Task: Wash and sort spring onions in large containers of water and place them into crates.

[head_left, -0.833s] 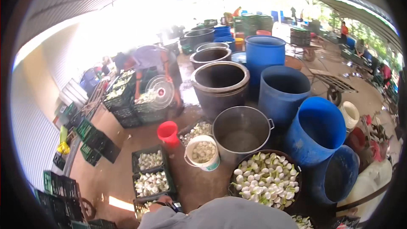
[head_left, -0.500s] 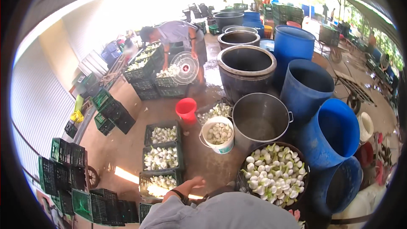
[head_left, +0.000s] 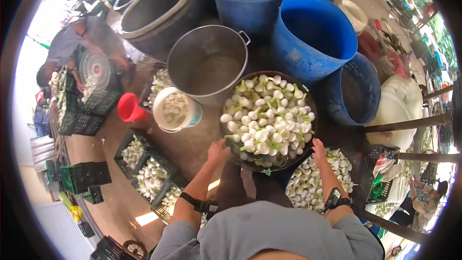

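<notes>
A wide dark basin point(head_left: 267, 120) heaped with white bulbs with short green stems stands just in front of me. My left hand point(head_left: 219, 150) is at its lower left edge, fingers apart and slightly curved. My right hand point(head_left: 318, 148) is at the lower right edge, fingers apart. Whether either touches the rim is unclear; neither grips anything. Under my right forearm lies another load of bulbs point(head_left: 308, 183). A white bucket of bulbs point(head_left: 178, 108) and a grey metal pot point(head_left: 208, 62) stand beyond the basin.
Blue barrels point(head_left: 315, 36), a dark vat point(head_left: 156, 19) and a red bucket point(head_left: 130, 107) stand ahead. Crates of bulbs point(head_left: 150, 178) line the left floor. A co-worker point(head_left: 70, 43) bends over crates, holding a white round disc. Another person point(head_left: 423, 202) is at right beside dark bars point(head_left: 409, 123).
My view has tipped down and turned toward the basin. Both my hands have moved forward to the basin's sides, fingers apart. The co-worker still bends over the crates.
</notes>
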